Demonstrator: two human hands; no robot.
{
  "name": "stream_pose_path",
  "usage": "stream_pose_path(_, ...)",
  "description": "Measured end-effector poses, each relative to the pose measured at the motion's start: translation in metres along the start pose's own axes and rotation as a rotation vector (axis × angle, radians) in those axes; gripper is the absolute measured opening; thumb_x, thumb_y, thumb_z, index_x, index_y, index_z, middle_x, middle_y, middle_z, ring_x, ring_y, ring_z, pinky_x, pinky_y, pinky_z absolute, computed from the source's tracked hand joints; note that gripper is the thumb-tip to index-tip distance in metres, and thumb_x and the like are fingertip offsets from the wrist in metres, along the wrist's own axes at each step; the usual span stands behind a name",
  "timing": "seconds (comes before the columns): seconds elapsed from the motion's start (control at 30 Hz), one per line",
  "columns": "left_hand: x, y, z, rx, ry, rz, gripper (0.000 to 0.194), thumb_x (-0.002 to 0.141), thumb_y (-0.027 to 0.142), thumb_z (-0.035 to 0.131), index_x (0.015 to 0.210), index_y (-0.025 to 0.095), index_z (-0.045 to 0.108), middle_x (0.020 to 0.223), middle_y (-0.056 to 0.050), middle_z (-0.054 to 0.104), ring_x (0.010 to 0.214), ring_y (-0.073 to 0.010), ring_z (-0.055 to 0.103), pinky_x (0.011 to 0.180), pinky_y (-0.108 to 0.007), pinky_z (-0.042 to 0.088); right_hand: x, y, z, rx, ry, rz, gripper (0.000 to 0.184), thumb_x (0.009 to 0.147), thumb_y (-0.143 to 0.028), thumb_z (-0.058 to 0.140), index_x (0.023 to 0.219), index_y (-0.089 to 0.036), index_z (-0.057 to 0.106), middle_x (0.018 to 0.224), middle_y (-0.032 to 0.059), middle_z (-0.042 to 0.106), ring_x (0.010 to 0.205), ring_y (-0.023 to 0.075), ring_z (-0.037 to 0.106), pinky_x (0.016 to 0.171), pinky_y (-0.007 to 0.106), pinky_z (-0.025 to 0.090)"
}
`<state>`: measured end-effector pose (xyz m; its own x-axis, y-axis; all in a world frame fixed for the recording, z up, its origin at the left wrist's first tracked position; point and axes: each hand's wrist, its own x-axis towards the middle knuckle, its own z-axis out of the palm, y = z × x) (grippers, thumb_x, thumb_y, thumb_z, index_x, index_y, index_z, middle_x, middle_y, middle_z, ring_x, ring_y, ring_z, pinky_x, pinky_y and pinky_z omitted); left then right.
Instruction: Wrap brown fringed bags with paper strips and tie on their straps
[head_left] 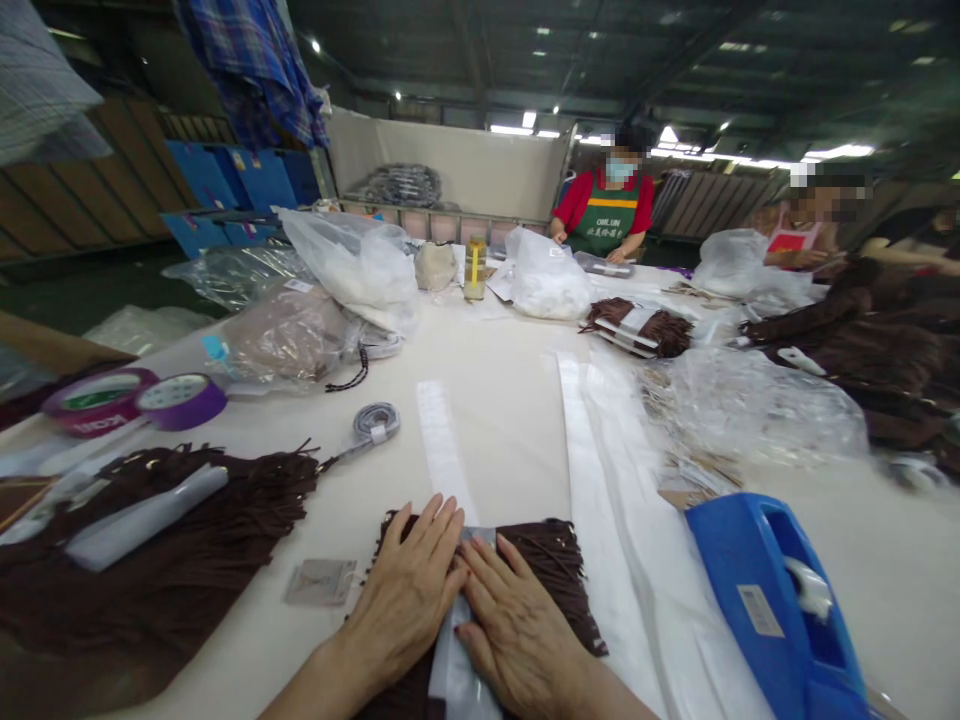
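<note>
My left hand (409, 590) lies flat with fingers stretched out on a brown fringed piece (555, 570) at the near edge of the white table (510, 400). My right hand (517, 620) lies beside it, fingers extended, pressing on a grey-white strip (457, 670) that wraps the middle of the fringe. The two hands touch at the fingertips. A long white paper strip (442, 440) runs away from the hands across the table.
A blue tape dispenser (772, 600) sits at the near right. A heap of brown fringe (150, 560) and purple tape rolls (180, 400) lie left. Plastic bags (360, 260) and a bottle (474, 268) stand further back. Other people work at the far side.
</note>
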<state>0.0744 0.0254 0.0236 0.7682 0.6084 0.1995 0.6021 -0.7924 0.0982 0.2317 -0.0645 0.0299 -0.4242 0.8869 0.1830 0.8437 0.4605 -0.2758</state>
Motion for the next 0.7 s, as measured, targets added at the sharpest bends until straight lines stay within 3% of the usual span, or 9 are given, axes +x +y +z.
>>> stream_pose_path(0.1, -0.016, -0.004, 0.005, 0.157, 0.090, 0.093, 0.044, 0.089, 0.037, 0.040, 0.125, 0.014, 0.048, 0.132, -0.011, 0.049, 0.123, -0.0287, 0.041, 0.100, -0.047, 0.030, 0.003, 0.002, -0.013, 0.083, -0.068, 0.013, 0.053, 0.089, -0.030, 0.045, 0.136, -0.010, 0.035, 0.141, 0.0112, 0.037, 0.133, 0.0225, 0.027, 0.111, 0.045, 0.021)
stream_pose_path(0.17, -0.025, -0.007, -0.002, 0.191, 0.129, 0.094, 0.042, 0.090, 0.035, 0.037, 0.125, 0.015, 0.049, 0.131, -0.010, 0.050, 0.121, -0.0280, 0.044, 0.096, -0.046, 0.035, -0.004, 0.006, -0.024, 0.097, -0.052, 0.044, 0.047, 0.089, -0.028, 0.045, 0.133, -0.013, 0.040, 0.139, 0.0103, 0.042, 0.131, 0.0216, 0.032, 0.110, 0.045, 0.024)
stream_pose_path(0.3, -0.060, 0.003, -0.034, 0.170, 0.403, -0.102, 0.053, 0.090, 0.031, 0.036, 0.139, 0.012, 0.027, 0.136, -0.014, 0.043, 0.127, -0.0244, 0.038, 0.097, -0.040, 0.035, -0.045, 0.002, -0.038, -0.056, 0.216, 0.192, 0.039, 0.088, -0.016, 0.041, 0.126, -0.014, 0.047, 0.131, 0.0114, 0.050, 0.126, 0.0210, 0.041, 0.104, 0.044, 0.037)
stream_pose_path(0.33, -0.070, 0.009, -0.038, 0.157, 0.426, -0.100, 0.058, 0.089, 0.030, 0.037, 0.140, 0.010, 0.022, 0.137, -0.015, 0.041, 0.128, -0.0240, 0.036, 0.098, -0.037, 0.035, -0.057, -0.002, -0.036, -0.119, 0.281, 0.191, 0.039, 0.087, -0.015, 0.041, 0.126, -0.013, 0.048, 0.130, 0.0120, 0.052, 0.125, 0.0212, 0.042, 0.101, 0.042, 0.040)
stream_pose_path(0.4, -0.089, 0.023, -0.038, 0.162, 0.382, 0.056, 0.062, 0.085, 0.031, 0.041, 0.141, 0.011, 0.022, 0.134, -0.013, 0.046, 0.126, -0.0243, 0.038, 0.099, -0.036, 0.034, -0.074, -0.013, -0.024, -0.237, 0.359, 0.108, 0.039, 0.086, -0.017, 0.044, 0.124, -0.012, 0.049, 0.128, 0.0106, 0.054, 0.123, 0.0227, 0.044, 0.099, 0.041, 0.041)
stream_pose_path(0.5, -0.101, 0.038, -0.015, 0.235, 0.334, 0.269, 0.059, 0.076, 0.019, 0.044, 0.135, 0.019, 0.037, 0.124, -0.005, 0.057, 0.116, -0.0244, 0.048, 0.101, -0.038, 0.031, -0.082, -0.024, 0.005, -0.369, 0.410, -0.051, 0.040, 0.084, -0.028, 0.049, 0.121, -0.015, 0.053, 0.123, 0.0056, 0.059, 0.115, 0.0236, 0.052, 0.100, 0.041, 0.039)
stream_pose_path(0.6, -0.103, 0.037, 0.010, 0.271, 0.354, 0.286, 0.062, 0.066, 0.006, 0.043, 0.126, 0.019, 0.048, 0.123, -0.004, 0.058, 0.113, -0.0233, 0.051, 0.103, -0.040, 0.028, -0.084, -0.016, 0.028, -0.422, 0.411, -0.129, 0.044, 0.084, -0.033, 0.051, 0.125, -0.016, 0.051, 0.120, 0.0046, 0.061, 0.107, 0.0201, 0.058, 0.098, 0.034, 0.040)
stream_pose_path(0.67, -0.110, 0.027, 0.017, 0.202, 0.404, 0.280, 0.058, 0.069, 0.007, 0.042, 0.125, 0.018, 0.048, 0.122, -0.004, 0.059, 0.116, -0.0227, 0.049, 0.103, -0.040, 0.032, -0.091, 0.000, 0.037, -0.387, 0.421, -0.159, 0.047, 0.083, -0.034, 0.054, 0.128, -0.019, 0.049, 0.117, 0.0043, 0.063, 0.104, 0.0185, 0.060, 0.092, 0.030, 0.046)
stream_pose_path(0.7, -0.117, 0.022, 0.017, 0.134, 0.409, 0.166, 0.053, 0.073, 0.008, 0.041, 0.125, 0.020, 0.047, 0.122, -0.005, 0.059, 0.118, -0.0222, 0.048, 0.101, -0.040, 0.035, -0.096, 0.008, 0.040, -0.335, 0.441, -0.159, 0.047, 0.083, -0.033, 0.055, 0.128, -0.024, 0.048, 0.115, 0.0025, 0.064, 0.102, 0.0177, 0.062, 0.088, 0.028, 0.049)
